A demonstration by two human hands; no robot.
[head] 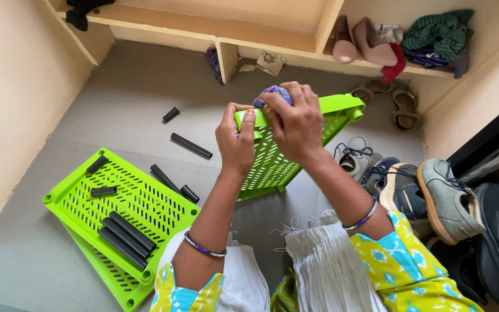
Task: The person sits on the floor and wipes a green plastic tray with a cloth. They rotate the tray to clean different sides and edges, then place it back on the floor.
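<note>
The person sits on the floor w/ a lime-green perforated plastic shelf panel (272,162) held up on edge in front of them, tilted, its far corner toward the shoe shelf. The left hand (235,141) is closed around the panel's near top corner, thumb over the rim. The right hand (297,121) is curled over a blue-purple cloth (272,92), pressing it onto the panel's top edge just beside the left hand. How the fingers sit under the cloth can't be seen, prob. bunched around it.

Handling, as a judgement: the panel looks light and fairly stiff, thin moulded plastic w/ slots, so it may flex a bit if gripped mid-span. The solid rim and corner sockets look like the best places to hold; the slotted field is weaker and could pinch fingertips. The surface is smooth, maybe slick, so a wrap-around grip at a corner suits it. The cloth is soft and crumples to any shape.

On the floor to the left lie two more green panels (163,202), stacked flat, w/ a row of black tubes (125,237) resting on the top one plus two short black pieces. More black tubes (190,145) lie loose on the grey floor (134,86) btwn the stack and the held panel. To the right there's a cluster of shoes (428,190), and sandals (402,107) near the wooden shelf (203,26).
</note>
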